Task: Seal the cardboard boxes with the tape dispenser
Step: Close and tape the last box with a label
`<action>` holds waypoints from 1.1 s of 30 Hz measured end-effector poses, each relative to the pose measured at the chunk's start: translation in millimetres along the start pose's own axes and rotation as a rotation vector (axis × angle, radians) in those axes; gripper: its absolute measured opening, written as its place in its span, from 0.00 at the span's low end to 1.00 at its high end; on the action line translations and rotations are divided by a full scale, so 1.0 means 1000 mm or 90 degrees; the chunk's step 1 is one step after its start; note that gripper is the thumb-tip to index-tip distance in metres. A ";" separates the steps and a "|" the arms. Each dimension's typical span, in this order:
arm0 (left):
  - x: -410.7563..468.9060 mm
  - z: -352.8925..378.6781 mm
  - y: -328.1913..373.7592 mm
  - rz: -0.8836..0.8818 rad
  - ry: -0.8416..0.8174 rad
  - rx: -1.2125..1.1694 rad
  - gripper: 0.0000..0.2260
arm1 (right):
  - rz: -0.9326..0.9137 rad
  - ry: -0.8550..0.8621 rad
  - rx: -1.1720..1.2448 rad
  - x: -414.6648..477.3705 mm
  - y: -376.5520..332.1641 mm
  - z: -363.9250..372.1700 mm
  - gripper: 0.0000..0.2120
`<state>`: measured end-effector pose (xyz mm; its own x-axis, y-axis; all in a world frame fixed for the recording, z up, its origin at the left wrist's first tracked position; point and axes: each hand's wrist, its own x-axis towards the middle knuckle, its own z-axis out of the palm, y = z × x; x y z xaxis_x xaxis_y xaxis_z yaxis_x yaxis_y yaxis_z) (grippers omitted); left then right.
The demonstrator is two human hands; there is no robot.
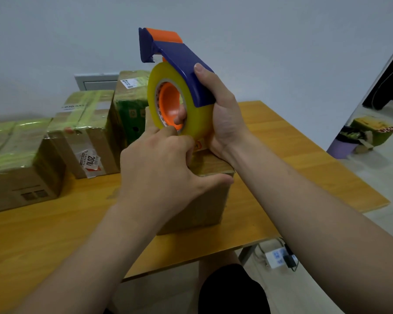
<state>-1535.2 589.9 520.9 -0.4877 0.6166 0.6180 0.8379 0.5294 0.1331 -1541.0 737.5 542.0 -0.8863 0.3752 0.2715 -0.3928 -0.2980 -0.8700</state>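
Sealing in progress. The right hand (222,118) has its grip closed around the blue-and-orange plastic tape dispenser (179,57), held upright just above the small brown cardboard box (204,200) on the light wooden desk (55,234). The left hand (159,164) curls its fingers against the lower rim of the yellowish transparent tape roll (153,98), thumb spread along the box's near top edge. Whether this grip pinches a tape end cannot be told. Three tape-wrapped cardboard boxes (86,123) at left appear sealed. The small box likely remains, with no fresh strip visible on it.
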 end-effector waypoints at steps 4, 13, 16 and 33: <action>-0.011 0.009 0.002 -0.034 0.035 -0.049 0.32 | 0.004 0.007 -0.010 0.001 0.001 0.000 0.14; -0.024 0.028 0.034 0.028 0.145 -0.171 0.10 | 0.031 -0.011 0.025 0.000 0.001 -0.003 0.17; -0.023 0.031 0.036 0.053 0.144 -0.208 0.07 | 0.040 -0.023 0.020 0.000 0.001 -0.004 0.14; -0.034 -0.002 -0.049 0.023 0.015 -0.364 0.09 | -0.017 -0.035 -0.029 0.002 0.002 -0.004 0.12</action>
<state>-1559.6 541.9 494.5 -0.4568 0.6119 0.6457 0.8563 0.1058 0.5055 -1542.9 741.3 539.2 -0.8882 0.3333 0.3162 -0.4060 -0.2473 -0.8798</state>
